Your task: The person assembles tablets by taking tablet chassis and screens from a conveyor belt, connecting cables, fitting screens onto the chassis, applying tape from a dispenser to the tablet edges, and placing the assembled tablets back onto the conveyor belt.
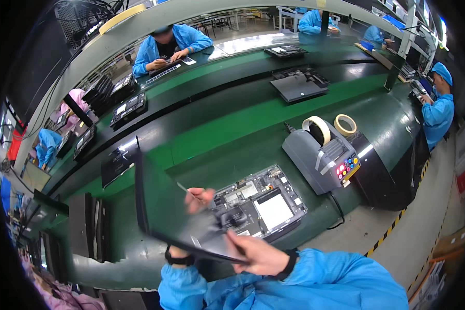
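My right hand is closed on the lower right corner of a dark, thin-edged glossy panel, which is tilted up and smeared by motion. Beyond the panel, the fingers of my left hand curl around a thin stick-like tool; the panel hides part of that arm. Under and beside both hands an opened electronic device lies on the bench, its circuit boards exposed. A white rectangle fills part of its right half.
A grey tape dispenser with lit buttons stands right of the device, tape rolls by it. Dark panels stand at left. Across the green bench lie more devices; a co-worker sits opposite, another at right.
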### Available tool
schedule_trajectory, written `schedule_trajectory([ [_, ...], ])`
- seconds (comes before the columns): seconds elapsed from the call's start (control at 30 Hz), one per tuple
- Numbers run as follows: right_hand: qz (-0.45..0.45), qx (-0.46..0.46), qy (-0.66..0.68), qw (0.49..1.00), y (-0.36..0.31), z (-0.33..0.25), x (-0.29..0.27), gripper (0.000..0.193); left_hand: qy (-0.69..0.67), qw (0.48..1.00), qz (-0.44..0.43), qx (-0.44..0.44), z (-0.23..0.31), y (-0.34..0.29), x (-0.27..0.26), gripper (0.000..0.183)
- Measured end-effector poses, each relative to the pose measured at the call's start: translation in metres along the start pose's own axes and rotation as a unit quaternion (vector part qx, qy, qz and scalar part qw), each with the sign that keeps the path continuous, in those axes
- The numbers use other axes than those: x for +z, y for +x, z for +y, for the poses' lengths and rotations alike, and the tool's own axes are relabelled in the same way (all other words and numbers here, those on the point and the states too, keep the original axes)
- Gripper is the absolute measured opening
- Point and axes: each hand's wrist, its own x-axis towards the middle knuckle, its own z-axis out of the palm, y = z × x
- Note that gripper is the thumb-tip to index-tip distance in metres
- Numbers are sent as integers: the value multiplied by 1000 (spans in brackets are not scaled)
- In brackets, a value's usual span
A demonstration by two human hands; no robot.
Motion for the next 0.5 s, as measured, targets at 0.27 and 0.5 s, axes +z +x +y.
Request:
schedule_trajectory([
  [0.27,197,-123,28,972,-31,-60,-62,36,400,885,-217,-100,7,66,-3,35],
  [0.5,316,-141,-326,880,-27,-63,-118,33,640,713,-251,136,-7,62,27,30],
])
